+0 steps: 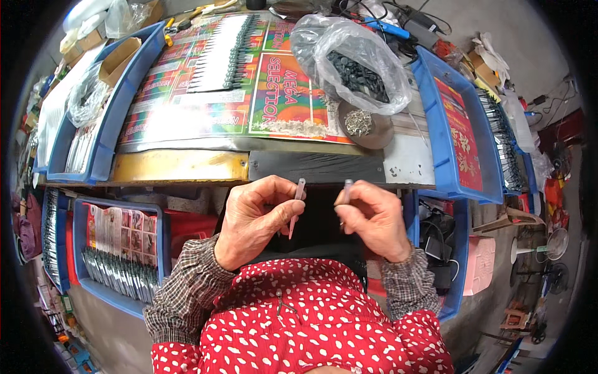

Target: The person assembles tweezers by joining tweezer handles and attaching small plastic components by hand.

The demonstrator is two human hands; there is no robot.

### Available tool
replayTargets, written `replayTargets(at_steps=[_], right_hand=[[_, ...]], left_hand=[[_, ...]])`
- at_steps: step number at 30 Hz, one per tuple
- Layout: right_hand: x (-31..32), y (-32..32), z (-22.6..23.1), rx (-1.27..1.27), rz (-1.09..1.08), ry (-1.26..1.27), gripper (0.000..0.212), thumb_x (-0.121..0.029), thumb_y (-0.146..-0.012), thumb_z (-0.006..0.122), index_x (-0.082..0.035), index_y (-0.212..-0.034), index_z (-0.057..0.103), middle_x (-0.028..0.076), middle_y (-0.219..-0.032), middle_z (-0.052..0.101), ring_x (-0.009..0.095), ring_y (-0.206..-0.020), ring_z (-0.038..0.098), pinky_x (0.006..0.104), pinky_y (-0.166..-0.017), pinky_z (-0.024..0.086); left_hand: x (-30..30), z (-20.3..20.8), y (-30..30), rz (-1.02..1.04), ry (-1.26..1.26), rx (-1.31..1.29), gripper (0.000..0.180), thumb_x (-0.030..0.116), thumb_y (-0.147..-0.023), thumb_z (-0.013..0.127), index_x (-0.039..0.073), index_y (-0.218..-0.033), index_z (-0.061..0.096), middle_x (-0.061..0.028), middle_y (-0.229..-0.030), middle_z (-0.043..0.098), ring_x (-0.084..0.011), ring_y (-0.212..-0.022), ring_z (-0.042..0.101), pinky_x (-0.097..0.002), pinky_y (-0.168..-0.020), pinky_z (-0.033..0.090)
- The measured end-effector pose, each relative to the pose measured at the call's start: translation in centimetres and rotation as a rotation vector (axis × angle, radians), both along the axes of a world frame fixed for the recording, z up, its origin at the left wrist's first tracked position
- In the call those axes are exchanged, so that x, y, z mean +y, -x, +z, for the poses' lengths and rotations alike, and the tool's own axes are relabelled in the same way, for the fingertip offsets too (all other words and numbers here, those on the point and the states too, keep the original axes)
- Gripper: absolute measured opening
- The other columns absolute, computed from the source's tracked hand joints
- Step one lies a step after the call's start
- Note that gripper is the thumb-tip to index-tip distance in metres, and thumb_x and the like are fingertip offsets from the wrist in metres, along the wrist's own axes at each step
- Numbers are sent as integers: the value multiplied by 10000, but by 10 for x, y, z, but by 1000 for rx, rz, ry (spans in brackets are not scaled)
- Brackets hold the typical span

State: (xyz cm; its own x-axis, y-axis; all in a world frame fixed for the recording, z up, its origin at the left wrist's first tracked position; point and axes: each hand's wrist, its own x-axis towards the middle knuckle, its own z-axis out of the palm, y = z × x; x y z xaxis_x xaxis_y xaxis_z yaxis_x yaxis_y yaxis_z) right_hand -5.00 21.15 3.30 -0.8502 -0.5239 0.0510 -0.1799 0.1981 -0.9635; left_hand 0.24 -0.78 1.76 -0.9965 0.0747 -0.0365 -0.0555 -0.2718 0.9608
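Note:
My left hand (262, 206) pinches a slim, pale pinkish translucent tapered piece (298, 209) upright between thumb and fingers, its narrow end pointing down. Level with it, a short gap away, my right hand (374, 215) is closed on a small piece with a grey tip (348, 184) that pokes up past the fingers; the rest of it is covered. Both hands hover over my lap, just in front of the bench edge (311, 166).
On the bench lie a row of thin dark-ended sticks (233, 53), an open clear bag of small black parts (358, 75) and a round brown dish (380, 132) holding tiny metal pieces. Blue trays (103, 137) stand left and right. Below sits a blue bin (118, 299) of dark-ended sticks.

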Motion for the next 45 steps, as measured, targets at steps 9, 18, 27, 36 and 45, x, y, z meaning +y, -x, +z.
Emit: replayTargets(at_steps=[9,18,27,36,45], right_hand=[[-33,-17,-18,-123,87,206,399,-1,-891,643,17,-1275,538,52,-979,658,72,-747,632,222,-606,529],[-38,-21,-22,-69,68,166,428,16,-890,637,14,-1302,519,76,-1020,670,110,-813,672,227,-633,553],[-39,-20,-29,76,-31,114,301,21,-872,638,45,-1170,601,93,-1010,669,115,-783,662,235,-649,546],[-31,-12,-28,-153,70,172,118,-48,-893,665,53,-941,629,34,-882,580,80,-676,589,213,-575,495],[-33,-19,-35,-172,-13,147,219,-54,-876,695,8,-1062,598,4,-778,621,49,-628,582,197,-535,489]], left_hand=[[5,-11,-6,16,-55,14,111,45,-902,660,-45,-966,646,-42,-786,659,-56,-658,595,-200,-561,509],[8,-16,-6,29,-109,-2,125,61,-912,651,-50,-970,655,-52,-780,666,-62,-663,596,-203,-569,494],[5,-23,-7,40,-135,6,122,45,-903,658,-51,-979,654,-57,-808,665,-75,-665,598,-213,-587,506],[4,-27,-8,27,-101,-12,122,36,-896,667,-49,-980,648,-67,-844,664,-85,-678,611,-220,-601,524],[5,-27,-7,26,-100,-39,105,41,-897,664,-44,-956,653,-46,-790,656,-66,-647,590,-212,-581,506]])
